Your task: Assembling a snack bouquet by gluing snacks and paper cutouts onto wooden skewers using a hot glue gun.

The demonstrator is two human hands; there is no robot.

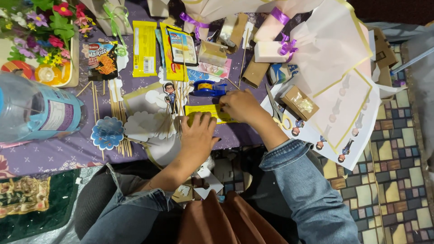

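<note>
Flowers (43,22), artificial and bright, fill the far left corner of the tabletop (54,151), which wears a purple patterned cloth. Below them I see a large clear water bottle (36,113) lying on its side with a blue label. Next along come wooden skewers (118,118) fanned out flat, a blue scalloped paper cutout (107,133) resting near their lower ends, and white cloud-shaped cutouts (147,124) just beside them. Above these lie snack packets: a dark one (102,60), a yellow one (144,48), and a biscuit packet (181,46).

My left hand (199,134) lies palm down, fingers curled over the left end of a yellow strip of card (209,113), pressing it against the tabletop. My right hand (242,106) is closed on the strip's right end, fingers pinched together; I cannot tell whether anything else sits between them. The strip lies between both hands, just below a blue tape dispenser (207,87) holding a yellow roll.

Right of my right hand, scissors (278,115) with yellow handles rest on a printed sheet of small cartoon figures (337,131). A small brown box (299,102) sits on that sheet. Farther up, white wrapped parcels (270,50) tied with purple ribbon (287,45) lie under pale tissue paper (327,45). Both sleeves are blue denim.
</note>
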